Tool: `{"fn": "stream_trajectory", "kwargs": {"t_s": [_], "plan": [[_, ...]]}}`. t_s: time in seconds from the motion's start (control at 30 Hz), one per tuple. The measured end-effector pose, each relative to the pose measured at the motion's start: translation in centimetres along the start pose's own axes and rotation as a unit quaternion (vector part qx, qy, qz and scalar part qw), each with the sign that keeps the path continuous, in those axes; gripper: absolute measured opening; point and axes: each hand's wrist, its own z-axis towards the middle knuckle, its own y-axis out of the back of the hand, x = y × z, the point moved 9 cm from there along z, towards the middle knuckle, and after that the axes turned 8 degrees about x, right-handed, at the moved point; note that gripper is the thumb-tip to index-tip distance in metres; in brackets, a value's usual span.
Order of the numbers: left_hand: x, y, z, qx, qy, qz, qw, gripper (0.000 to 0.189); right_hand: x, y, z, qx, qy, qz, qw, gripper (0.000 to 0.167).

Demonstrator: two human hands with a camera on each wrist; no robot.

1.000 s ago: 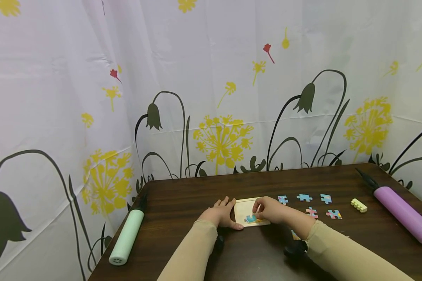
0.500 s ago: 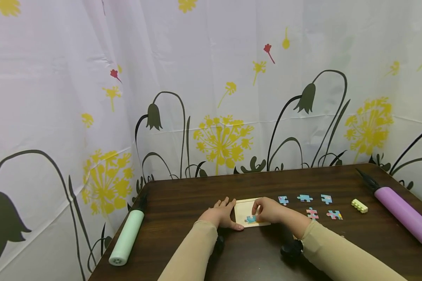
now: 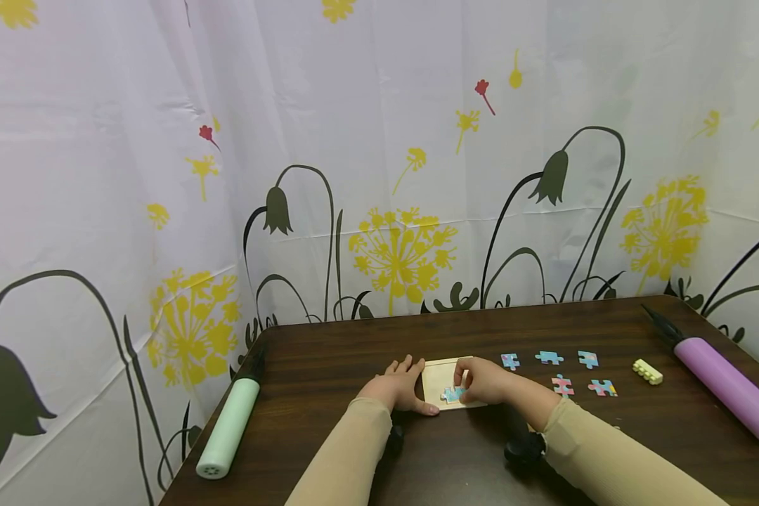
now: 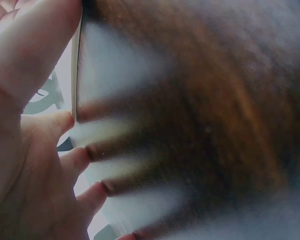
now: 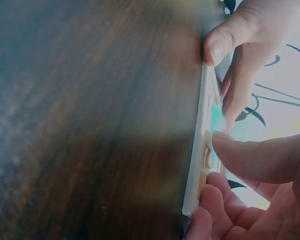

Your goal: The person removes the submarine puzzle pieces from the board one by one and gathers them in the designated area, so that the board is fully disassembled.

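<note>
A shallow pale wooden puzzle tray (image 3: 434,377) lies on the dark table, with a blue jigsaw piece (image 3: 448,396) near its front edge. My left hand (image 3: 394,388) rests at the tray's left side, fingers spread and thumb at the near left corner. Over the tray's front right part, my right hand (image 3: 483,381) pinches at a jigsaw piece, which its fingers mostly hide. In the right wrist view, the right thumb (image 5: 250,156) and curled fingers meet close over the tray's edge (image 5: 192,187), beside a teal patch of puzzle (image 5: 218,120).
Several loose jigsaw pieces (image 3: 549,358) lie right of the tray. Beyond them are a yellow toy brick (image 3: 647,372) and a purple hand pump (image 3: 727,386). A mint green pump (image 3: 229,429) lies at the table's left edge. A flowered curtain (image 3: 379,154) hangs behind the table (image 3: 329,365).
My right fingertips have shifted slightly over the piece at the tray's front edge, and the orange seen beside the blue there no longer shows. The left hand stays in place.
</note>
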Motion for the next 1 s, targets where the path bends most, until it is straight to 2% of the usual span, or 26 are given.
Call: {"fn": "stream_trajectory", "kwargs": {"t_s": [0.2,0.4,0.53,0.83,1.0], "plan": [[0.7,-0.6,1.4,-0.006,-0.001,0.003,1.0,0.108,-0.1,0.1,0.0,-0.002,-0.003,0.02,0.9998,0.019],[0.8,-0.6,1.5,-0.006,-0.001,-0.006,1.0,0.109,-0.4,0.2,0.0,-0.006,-0.008,0.036,0.9993,0.013],[0.6,-0.5,1.2,0.0,0.001,-0.001,1.0,0.109,-0.5,0.4,0.0,-0.011,-0.018,0.045,0.9988,0.015],[-0.7,0.6,-1.0,0.005,0.0,-0.002,1.0,0.103,-0.1,0.9,-0.5,-0.015,-0.023,0.061,0.9978,0.015],[-0.4,0.3,-0.5,0.011,0.003,-0.002,0.9999,0.104,0.0,1.1,-1.0,-0.009,-0.016,0.071,0.9973,0.015]]}}
